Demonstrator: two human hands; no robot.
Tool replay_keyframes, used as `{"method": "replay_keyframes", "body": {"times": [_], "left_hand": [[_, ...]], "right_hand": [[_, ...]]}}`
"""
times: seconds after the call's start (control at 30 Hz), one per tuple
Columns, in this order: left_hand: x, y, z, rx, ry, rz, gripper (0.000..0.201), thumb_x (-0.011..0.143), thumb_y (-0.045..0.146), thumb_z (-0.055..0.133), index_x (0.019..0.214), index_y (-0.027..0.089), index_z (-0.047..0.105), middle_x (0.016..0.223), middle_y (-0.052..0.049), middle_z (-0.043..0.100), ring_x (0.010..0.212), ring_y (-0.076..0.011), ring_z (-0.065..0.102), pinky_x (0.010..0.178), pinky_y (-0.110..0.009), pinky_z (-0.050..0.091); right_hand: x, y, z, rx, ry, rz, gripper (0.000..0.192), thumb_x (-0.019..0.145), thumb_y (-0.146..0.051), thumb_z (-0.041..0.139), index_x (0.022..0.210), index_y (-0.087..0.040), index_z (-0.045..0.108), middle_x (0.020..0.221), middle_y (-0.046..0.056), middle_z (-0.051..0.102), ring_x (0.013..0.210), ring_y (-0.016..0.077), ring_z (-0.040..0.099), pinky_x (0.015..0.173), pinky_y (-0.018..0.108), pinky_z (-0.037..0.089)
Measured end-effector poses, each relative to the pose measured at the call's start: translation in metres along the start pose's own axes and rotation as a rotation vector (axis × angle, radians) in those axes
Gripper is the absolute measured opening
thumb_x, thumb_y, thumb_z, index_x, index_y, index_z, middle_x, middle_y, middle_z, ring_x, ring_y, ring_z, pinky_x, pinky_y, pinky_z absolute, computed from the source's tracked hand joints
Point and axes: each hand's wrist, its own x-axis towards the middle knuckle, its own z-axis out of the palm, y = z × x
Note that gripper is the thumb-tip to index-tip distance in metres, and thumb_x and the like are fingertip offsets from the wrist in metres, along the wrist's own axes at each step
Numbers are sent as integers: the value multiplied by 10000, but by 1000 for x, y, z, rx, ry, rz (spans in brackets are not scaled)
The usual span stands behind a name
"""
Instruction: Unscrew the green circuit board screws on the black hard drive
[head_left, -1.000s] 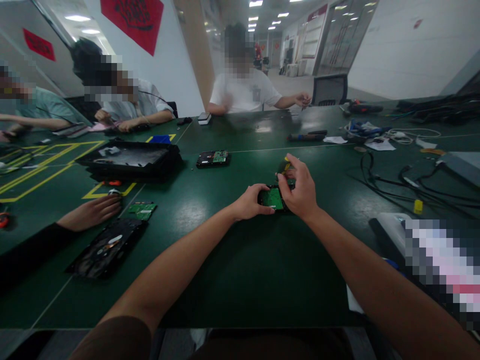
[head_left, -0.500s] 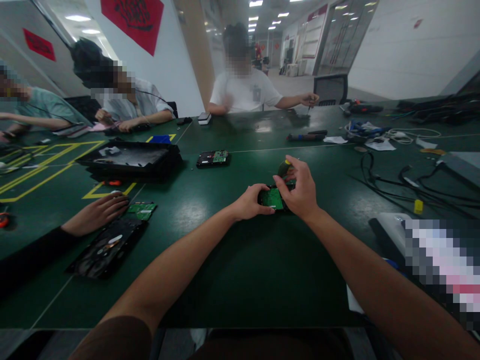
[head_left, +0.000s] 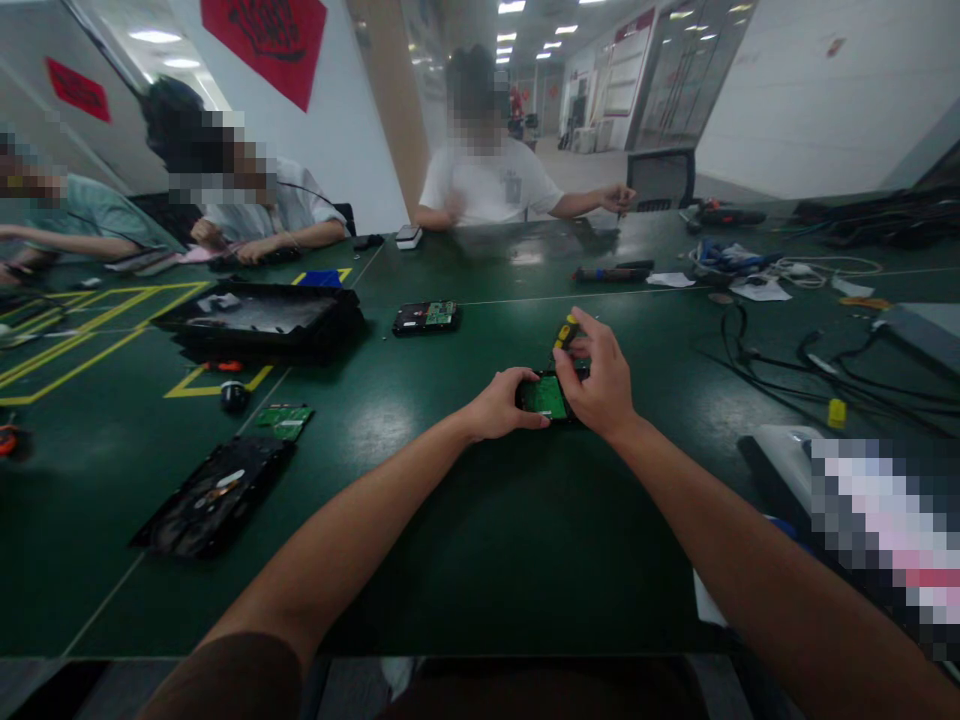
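The green-boarded device (head_left: 549, 399) is gripped by the left hand (head_left: 504, 404); over it, the yellow-and-black tool (head_left: 565, 333) pinched by the right hand (head_left: 602, 378) is newly turned, work apparently being continued.

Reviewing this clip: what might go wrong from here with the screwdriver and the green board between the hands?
The screwdriver, held in the right hand's fingertips, stands at the green board; if its tip is hidden on the board, it might slip and scratch it. The left hand grips the board's near end, so a slip could also jab its fingers.
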Motion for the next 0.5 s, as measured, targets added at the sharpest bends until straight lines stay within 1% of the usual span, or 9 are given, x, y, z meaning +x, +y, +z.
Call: {"method": "replay_keyframes", "body": {"times": [0.1,0.27,0.4,0.5], "left_hand": [[0,1,0,0,-8,5,842,681,482,892,1387,171,555,1318,-141,596,1203,-340,559,1104,-551,426],[-1,2,-1,3,0,-15,851,675,480,897,1389,167,554,1306,-142,593,1177,-336,569,1079,-542,445],[-1,2,-1,-2,-6,-12,853,677,466,900,1399,176,551,1322,-140,588,1192,-334,562,1081,-533,445],[-1,1,0,-11,-2,-31,870,667,464,908,1404,171,551,1325,-148,583,1194,-335,562,1076,-531,448]], "right_hand": [[0,0,0,-13,20,2,612,940,-302,669,1508,-304,442,1294,111,592,870,224,696,784,455,654],[-1,1,1,-14,2,-3,616,977,-281,596,1553,-316,380,1359,122,586,936,243,709,852,485,648],[-2,3,1,-34,31,-6,615,949,-299,657,1518,-287,425,1333,126,592,936,249,708,799,459,656],[-2,3,1,-38,29,-15,615,954,-287,646,1525,-279,416,1367,133,594,953,253,719,826,462,654]]}}
